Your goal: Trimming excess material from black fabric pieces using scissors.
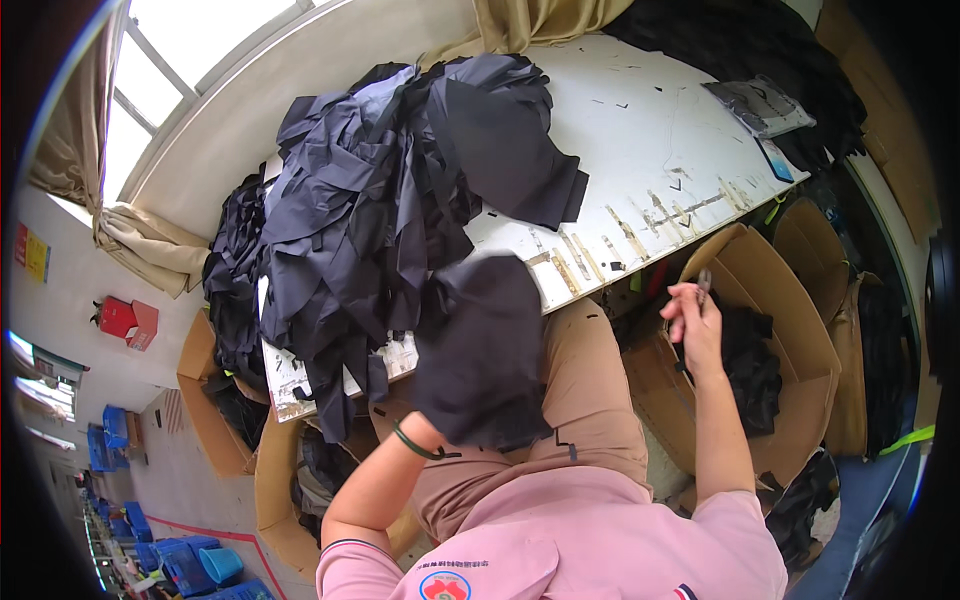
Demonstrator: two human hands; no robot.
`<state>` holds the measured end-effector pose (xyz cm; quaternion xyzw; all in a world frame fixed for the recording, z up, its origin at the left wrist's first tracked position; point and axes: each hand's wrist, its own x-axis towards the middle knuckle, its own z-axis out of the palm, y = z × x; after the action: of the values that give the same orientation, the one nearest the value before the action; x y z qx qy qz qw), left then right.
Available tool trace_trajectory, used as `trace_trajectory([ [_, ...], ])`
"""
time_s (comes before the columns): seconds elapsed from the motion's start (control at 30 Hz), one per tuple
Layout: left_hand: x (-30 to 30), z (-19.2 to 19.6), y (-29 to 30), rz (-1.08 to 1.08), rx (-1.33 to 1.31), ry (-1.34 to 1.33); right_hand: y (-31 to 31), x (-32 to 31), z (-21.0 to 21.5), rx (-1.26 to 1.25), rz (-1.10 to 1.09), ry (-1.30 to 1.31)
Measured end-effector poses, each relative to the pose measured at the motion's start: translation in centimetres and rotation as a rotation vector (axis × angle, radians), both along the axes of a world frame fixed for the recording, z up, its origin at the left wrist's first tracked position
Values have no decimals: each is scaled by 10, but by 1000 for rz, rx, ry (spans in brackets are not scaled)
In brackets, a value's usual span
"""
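My left hand is hidden under a black fabric piece [482, 350], which is raised over my lap and slightly blurred; the wrist, with a dark green band, shows at its lower edge. The cloth drapes over that hand and is held up by it, though the fingers are out of sight. Off to the right, above an open carton [800, 330], my right hand [692, 318] is closed around a small dark tool that looks like thread snips [705, 280]. Beyond the left hand, a big heap of black fabric pieces [350, 200] covers the left part of the white table [620, 130].
More black fabric [760, 60] and a plastic-wrapped packet [760, 105] lie at the table's far right. Cartons with dark cloth stand under the table's edge on both sides, including a carton [275, 490] at left. Blue crates [180, 565] line the floor farther left.
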<state>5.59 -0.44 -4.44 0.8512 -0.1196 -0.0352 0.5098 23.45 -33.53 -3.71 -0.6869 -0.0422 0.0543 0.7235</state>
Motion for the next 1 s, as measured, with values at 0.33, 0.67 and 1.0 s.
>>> trace_trajectory([
  [0.33,-35,-11,-66,-198,105,-178,167,-28,28,-232,583,-412],
  [0.67,-44,-22,-80,-247,70,-98,217,-21,0,-744,689,-690],
  [1.0,-90,-5,-33,635,-923,144,152,-105,60,-9,927,-90],
])
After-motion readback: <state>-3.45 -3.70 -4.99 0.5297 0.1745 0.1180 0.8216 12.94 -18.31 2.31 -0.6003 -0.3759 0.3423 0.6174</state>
